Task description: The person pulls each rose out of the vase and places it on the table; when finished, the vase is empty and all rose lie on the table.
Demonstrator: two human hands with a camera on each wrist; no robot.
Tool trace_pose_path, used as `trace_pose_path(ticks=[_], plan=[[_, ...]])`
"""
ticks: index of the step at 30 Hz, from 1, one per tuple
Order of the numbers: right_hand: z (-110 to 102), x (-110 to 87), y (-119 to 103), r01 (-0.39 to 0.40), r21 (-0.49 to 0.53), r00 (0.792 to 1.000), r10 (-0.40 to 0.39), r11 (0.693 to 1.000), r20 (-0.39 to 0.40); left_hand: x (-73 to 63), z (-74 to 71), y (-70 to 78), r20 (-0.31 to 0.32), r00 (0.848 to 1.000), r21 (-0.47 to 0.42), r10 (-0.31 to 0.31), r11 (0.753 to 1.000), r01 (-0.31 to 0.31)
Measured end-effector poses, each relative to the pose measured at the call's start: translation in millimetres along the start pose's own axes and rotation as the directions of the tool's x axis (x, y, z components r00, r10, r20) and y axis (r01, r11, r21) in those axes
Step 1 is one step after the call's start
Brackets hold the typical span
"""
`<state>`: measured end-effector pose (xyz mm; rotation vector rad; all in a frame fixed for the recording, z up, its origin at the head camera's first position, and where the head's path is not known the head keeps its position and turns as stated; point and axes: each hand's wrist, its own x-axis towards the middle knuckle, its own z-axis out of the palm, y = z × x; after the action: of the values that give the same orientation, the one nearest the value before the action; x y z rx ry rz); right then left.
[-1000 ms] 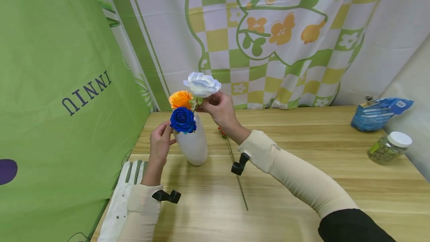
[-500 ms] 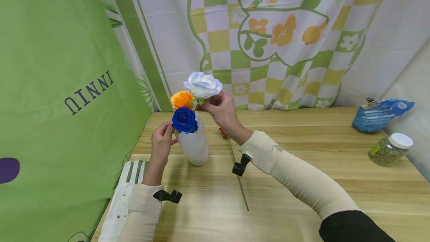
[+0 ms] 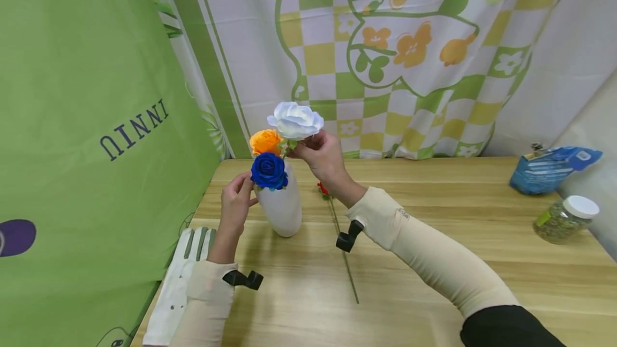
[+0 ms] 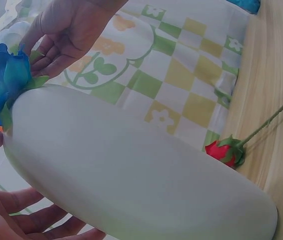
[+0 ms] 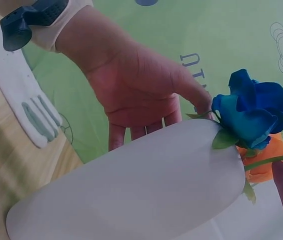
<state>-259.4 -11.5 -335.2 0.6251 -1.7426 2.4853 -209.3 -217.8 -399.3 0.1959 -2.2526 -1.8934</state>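
Observation:
A white vase (image 3: 280, 210) stands on the table, holding an orange rose (image 3: 265, 142) and a blue rose (image 3: 269, 171) at its mouth. My left hand (image 3: 235, 205) holds the vase's upper left side, its thumb close under the blue rose and its fingers along the wall. With my right hand (image 3: 328, 160) I pinch the stem (image 5: 274, 159) of a white rose (image 3: 295, 120) just below its bloom. That stem reaches the vase mouth in the right wrist view; its lower end is hidden inside. A red rose (image 3: 323, 188) lies on the table to the right.
A white slotted item (image 3: 168, 288) lies at the table's left edge. At the far right are a blue bag (image 3: 544, 170) and a white-lidded jar (image 3: 564, 220). A green cloth (image 3: 96, 186) hangs on the left, and a patterned curtain (image 3: 323, 58) behind the table.
The whole head view has shifted slightly rightward. Both hands, the vase and the roses keep nearly the same places relative to one another.

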Motion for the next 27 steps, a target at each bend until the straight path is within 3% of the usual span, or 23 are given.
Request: trace_pose_path(ticks=[10, 17, 27], plan=[[0, 1.9, -5, 0.005, 0.014, 1.000, -0.005, 1.000, 0.005, -0.3, 0.1, 0.7, -0.006, 1.000, 0.001, -0.002, 1.000, 0.002], [-4, 12.0, -24, 0.126, 0.061, 0.991, -0.123, 0.990, -0.049, 1.5, 2.4, 0.9, -0.001, 1.000, 0.003, 0.005, 1.000, -0.005], [-10, 15.4, -43, 0.191, 0.043, 0.980, -0.188, 0.981, -0.057, 2.5, 1.9, -2.4, -0.010, 1.000, 0.003, -0.002, 1.000, 0.002]])
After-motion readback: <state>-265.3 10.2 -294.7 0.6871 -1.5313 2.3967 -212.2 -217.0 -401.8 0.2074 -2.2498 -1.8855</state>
